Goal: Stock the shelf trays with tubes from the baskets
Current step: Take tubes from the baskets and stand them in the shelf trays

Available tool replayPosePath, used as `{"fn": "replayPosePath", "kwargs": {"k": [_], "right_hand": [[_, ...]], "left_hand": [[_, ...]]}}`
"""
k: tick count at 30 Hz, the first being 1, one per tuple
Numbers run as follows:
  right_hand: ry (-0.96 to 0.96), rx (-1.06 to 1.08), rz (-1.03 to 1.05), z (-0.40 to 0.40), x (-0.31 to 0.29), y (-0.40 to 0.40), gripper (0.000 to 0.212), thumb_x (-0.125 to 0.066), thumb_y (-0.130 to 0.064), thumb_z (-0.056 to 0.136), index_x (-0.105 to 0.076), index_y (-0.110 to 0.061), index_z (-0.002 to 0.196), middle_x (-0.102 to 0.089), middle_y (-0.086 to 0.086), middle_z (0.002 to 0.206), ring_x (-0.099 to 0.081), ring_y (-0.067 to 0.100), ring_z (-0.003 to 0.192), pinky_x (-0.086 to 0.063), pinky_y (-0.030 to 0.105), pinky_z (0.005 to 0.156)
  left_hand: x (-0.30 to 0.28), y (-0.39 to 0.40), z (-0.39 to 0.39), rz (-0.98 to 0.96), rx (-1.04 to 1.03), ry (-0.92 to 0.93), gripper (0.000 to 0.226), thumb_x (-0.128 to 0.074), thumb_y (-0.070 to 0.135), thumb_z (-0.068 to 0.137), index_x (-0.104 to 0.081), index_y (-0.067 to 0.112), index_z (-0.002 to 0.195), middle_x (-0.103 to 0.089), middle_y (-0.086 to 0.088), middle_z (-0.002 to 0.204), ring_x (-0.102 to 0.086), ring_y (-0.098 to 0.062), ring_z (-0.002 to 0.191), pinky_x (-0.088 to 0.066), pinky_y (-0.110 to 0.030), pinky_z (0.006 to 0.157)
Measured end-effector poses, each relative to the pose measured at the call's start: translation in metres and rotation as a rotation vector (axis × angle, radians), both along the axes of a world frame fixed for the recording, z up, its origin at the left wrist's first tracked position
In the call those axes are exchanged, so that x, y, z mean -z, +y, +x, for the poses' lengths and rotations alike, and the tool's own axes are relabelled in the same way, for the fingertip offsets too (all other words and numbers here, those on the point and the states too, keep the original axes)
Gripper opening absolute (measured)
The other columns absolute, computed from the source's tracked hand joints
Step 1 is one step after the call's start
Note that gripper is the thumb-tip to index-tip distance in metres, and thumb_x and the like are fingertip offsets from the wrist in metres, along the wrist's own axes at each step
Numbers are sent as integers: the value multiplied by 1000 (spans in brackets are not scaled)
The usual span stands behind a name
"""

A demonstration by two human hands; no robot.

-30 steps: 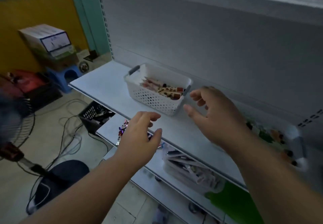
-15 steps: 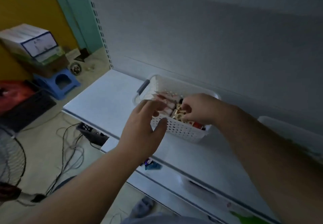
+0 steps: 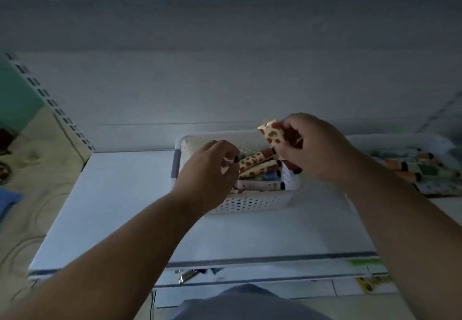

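right hand (image 3: 310, 149): fingers curled round a patterned tube (image 3: 271, 133), which is held lifted above the basket's back right corner; crimped end up and left, cap end hidden in the palm. A second, reddish tube may be bunched in the same grip, cannot be told for sure.
left hand (image 3: 212, 172): poised over the basket's left side, fingers curled in toward the tubes; whether a tube is actually pinched cannot be told, fingertips are hidden behind the knuckles.
basket (image 3: 250, 203): white perforated plastic, set on the shelf near the back panel, grey handle on its left end; loose tubes (image 3: 257, 167) are piled inside, mostly lying flat with caps to the right.
why held so: tube judged to be picked out for transfer, raised clear of the rim so it does not snag on the pile.
tray (image 3: 440, 144): second white container just right of the basket, partly filled with green/orange tubes; likely the destination.
shelf (image 3: 120, 207): pale flat metal board, slotted upright at left, another shelf edge overhead.
room: dim light; beige floor at left, lower shelf with small items below.
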State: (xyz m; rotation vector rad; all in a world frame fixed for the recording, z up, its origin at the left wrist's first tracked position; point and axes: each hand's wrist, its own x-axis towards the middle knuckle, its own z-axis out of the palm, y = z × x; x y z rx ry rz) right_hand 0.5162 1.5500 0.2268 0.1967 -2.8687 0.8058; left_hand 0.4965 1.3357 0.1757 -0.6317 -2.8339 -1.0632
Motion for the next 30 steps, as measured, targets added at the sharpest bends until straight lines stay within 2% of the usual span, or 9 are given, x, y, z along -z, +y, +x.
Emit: {"fn": "replayPosePath", "kwargs": {"k": [4,7,10,13,16,19,22,25,30], "right_hand": [[52,116,-127,27,-7,-2,16,-66,-28,86,-52,-32,94,-61,-17,82,-59,0,72,-46,15,55],[29,168,-209,41,-1,-3,15,-66,-34,85,-52,-38,87,-62,-19,78,-60,2,71,-52,27,61],[-5,197,-271,53,6,-4,16,-67,-34,85,-53,-39,85,-61,-22,76,-60,-3,72,-45,10,57],[-25,221,-312,56,10,-3,15,-68,-32,86,-53,-37,88,-62,-20,78,-59,-6,75,-42,6,58],[0,250,-361,55,11,2,16,-67,-31,87,-53,-38,86,-63,-18,81,-60,-5,75,-43,10,60],[26,277,-423,56,9,9,11,-63,-29,88,-55,-34,94,-66,-14,88,-64,1,79,-55,31,71],[5,288,-552,58,7,16,13,-56,-22,93,-52,-26,104,-68,-4,94,-68,10,86,-58,46,78],[34,334,-800,71,6,27,11,-52,-16,94,-53,-24,102,-69,0,84,-70,12,79,-58,41,69],[138,429,-939,117,7,70,11,-50,-11,94,-56,-20,91,-61,8,70,-58,13,59,-44,22,50]], "left_hand": [[3,25,-34,-350,172,-183,28,-56,36,91,-55,34,118,-62,8,111,-60,-13,91,-54,-34,80],[8,47,-50,-541,250,-193,27,-53,31,93,-56,27,119,-61,3,100,-59,-15,83,-53,-33,73],[10,65,-61,-666,270,-146,30,-55,27,91,-54,19,120,-61,-2,100,-59,-18,85,-52,-31,73],[12,70,-66,-696,239,-151,35,-58,27,91,-52,16,123,-61,-5,102,-59,-20,87,-54,-32,74],[10,64,-61,-561,165,-187,26,-56,23,92,-54,20,118,-61,-2,96,-61,-19,81,-56,-32,67],[-2,50,-45,-308,80,-157,19,-59,24,89,-55,30,108,-65,4,87,-64,-15,66,-55,-31,52],[-19,41,-19,-36,83,-155,16,-69,27,84,-60,34,95,-68,12,80,-64,-5,59,-56,-28,50],[-31,51,12,222,60,-156,18,-76,25,78,-69,34,91,-69,15,77,-64,-2,64,-54,-26,53],[-33,110,50,516,33,-194,12,-77,18,77,-69,23,85,-69,5,69,-62,-8,57,-44,-16,49]]}}
